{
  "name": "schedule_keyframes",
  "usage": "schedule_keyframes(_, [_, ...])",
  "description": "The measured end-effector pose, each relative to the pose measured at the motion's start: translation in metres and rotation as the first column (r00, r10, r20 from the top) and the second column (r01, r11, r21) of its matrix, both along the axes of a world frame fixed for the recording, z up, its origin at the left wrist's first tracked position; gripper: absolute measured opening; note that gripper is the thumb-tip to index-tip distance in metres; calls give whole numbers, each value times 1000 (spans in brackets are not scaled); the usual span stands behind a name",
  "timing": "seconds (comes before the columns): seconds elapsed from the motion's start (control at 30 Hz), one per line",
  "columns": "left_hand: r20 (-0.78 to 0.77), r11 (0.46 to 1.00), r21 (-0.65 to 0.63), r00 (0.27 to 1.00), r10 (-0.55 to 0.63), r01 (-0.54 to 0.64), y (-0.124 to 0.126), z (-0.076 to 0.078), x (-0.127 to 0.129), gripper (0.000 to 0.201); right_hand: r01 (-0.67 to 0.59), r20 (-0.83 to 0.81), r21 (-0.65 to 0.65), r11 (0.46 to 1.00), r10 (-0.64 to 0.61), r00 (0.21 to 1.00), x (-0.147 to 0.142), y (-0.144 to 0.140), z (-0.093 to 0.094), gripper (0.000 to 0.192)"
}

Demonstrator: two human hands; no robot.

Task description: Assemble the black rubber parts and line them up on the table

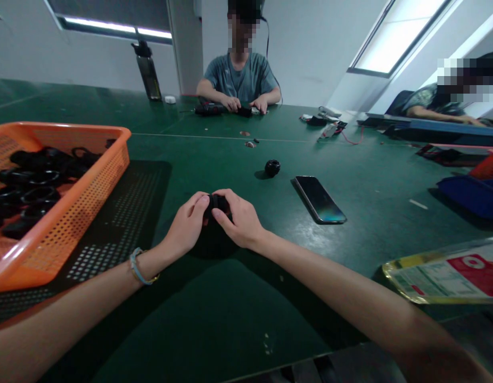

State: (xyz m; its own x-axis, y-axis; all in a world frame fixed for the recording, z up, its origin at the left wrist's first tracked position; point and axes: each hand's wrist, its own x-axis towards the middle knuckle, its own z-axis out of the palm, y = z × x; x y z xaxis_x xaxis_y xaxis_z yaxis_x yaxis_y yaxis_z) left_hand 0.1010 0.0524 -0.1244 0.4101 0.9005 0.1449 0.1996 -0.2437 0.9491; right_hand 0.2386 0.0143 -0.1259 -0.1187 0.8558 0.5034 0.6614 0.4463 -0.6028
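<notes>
Between both hands is a small black part (218, 202), held just above the green table; fingers cover most of it, so its exact kind is unclear. My left hand (187, 221) grips its left side with thumb and fingers closed. On the other side, my right hand (241, 218) wraps round it, the thumb pressed along the near face. A black round part with a ridged surface (272, 168) rests on the table beyond my right hand. To the left, an orange perforated basket (87, 197) holds several black ring-like parts (41, 194).
A smartphone (319, 199) lies right of my hands. Near the right edge are a gold-rimmed package (446, 271) and a dark blue item (470, 196). Across the table (182, 154), a person (240, 80) handles small parts beside a bottle (148, 72); another person sits far right.
</notes>
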Motion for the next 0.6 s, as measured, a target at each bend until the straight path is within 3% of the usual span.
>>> schedule_keyframes(0.17, [-59,998,49,998,-27,30,-15,1,5,27,222,-90,41,974,-218,972,-9,1,0,30])
schedule_keyframes(0.23, [-38,1000,-15,999,-16,15,-18,1,7,31,264,-102,74,962,-256,961,-10,1,0,31])
schedule_keyframes(0.33, [-28,976,-215,999,-23,16,-18,2,11,48,264,-32,198,944,-263,964,-9,1,-1,32])
schedule_keyframes(0.43, [-42,931,-365,999,-30,13,-16,5,14,55,180,118,340,923,-232,966,-7,0,-4,28])
schedule_keyframes(0.5, [-59,928,-373,998,-12,-11,-15,6,14,54,144,171,364,920,-218,961,-7,-1,-4,27])
schedule_keyframes(0.6, [-89,960,-277,996,24,-48,-16,6,12,50,174,145,261,950,-216,965,-11,-4,-3,26])
